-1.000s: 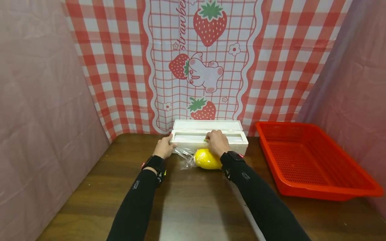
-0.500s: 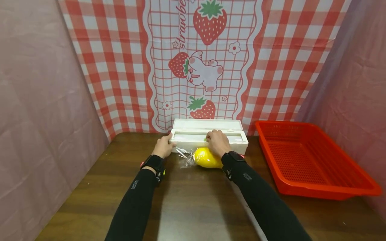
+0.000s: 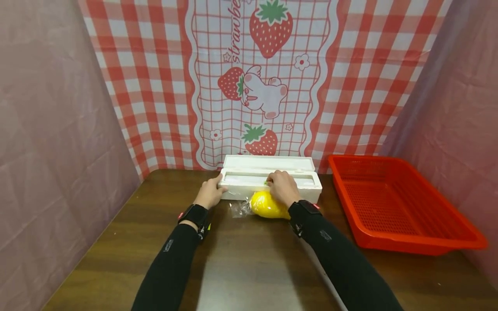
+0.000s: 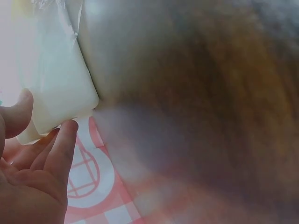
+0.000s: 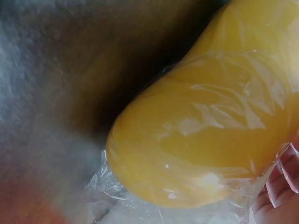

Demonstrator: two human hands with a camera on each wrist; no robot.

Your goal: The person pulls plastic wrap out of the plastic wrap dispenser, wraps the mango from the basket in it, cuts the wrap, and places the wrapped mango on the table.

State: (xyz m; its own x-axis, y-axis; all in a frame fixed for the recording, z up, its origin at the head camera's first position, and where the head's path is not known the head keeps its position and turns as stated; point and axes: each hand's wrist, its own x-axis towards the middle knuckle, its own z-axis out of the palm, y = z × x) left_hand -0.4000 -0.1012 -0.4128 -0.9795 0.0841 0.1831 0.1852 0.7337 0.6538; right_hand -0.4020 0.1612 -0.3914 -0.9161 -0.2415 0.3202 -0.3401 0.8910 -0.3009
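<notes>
A long white cling film box stands at the back of the table with its lid raised. My left hand grips its left end; in the left wrist view, the thumb and fingers lie on two sides of the box's corner. At the box's front edge my right hand pinches a small green slider, mostly hidden by the fingers. Below that hand lies a yellow pear-shaped thing covered in clear cling film, which bunches at its left end. The right wrist view shows the wrapped yellow thing close up.
A red plastic basket stands on the right of the brown wooden table. Behind the box hangs a red checked cloth with strawberries. Pink curtains close off both sides.
The film strands stretched between the box and the yellow thing's left end have slackened and now lie crumpled lower down. The box has shifted slightly; both hands keep their holds.
</notes>
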